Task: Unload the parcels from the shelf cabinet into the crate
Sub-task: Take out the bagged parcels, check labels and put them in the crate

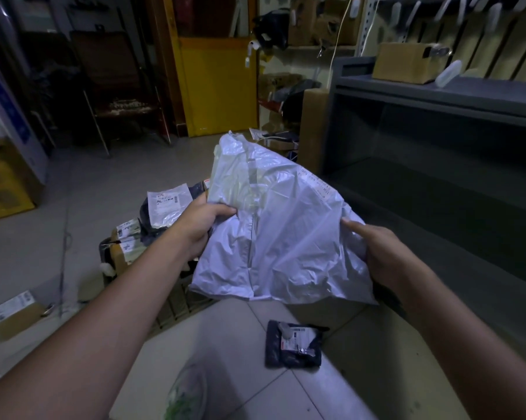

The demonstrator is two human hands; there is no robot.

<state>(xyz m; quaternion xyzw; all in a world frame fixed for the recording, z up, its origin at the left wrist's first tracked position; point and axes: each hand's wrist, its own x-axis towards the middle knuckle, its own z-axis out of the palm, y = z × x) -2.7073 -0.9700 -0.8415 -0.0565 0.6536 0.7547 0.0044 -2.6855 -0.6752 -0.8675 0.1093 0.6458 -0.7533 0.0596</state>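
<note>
Head view is showing one large white crinkled plastic mailer bag (274, 225) being held up in the air by two bare hands, just left of the grey metal shelf cabinet (437, 122). One left hand (199, 224) is gripping the bag's left edge, thumb on top and fingers curled shut underneath the plastic. One right hand (380, 253) is pinching the bag's right edge, thumb lying across the front and the other fingers hidden behind it. The bag's long axis is running from its lower right corner, near the person, up and away to its folded top at the upper left; its printed side is facing up toward the camera.

Left of the cabinet, under and beyond the held bag, one dark crate (165, 286) is sitting on the floor with several labelled parcels piled in it; an exact count cannot be told. One small dark plastic parcel with a white label (293, 344) is lying on the pale floor tiles in front of the cabinet, below the held bag. One brown cardboard box (402, 62) is standing on top of the cabinet.
</note>
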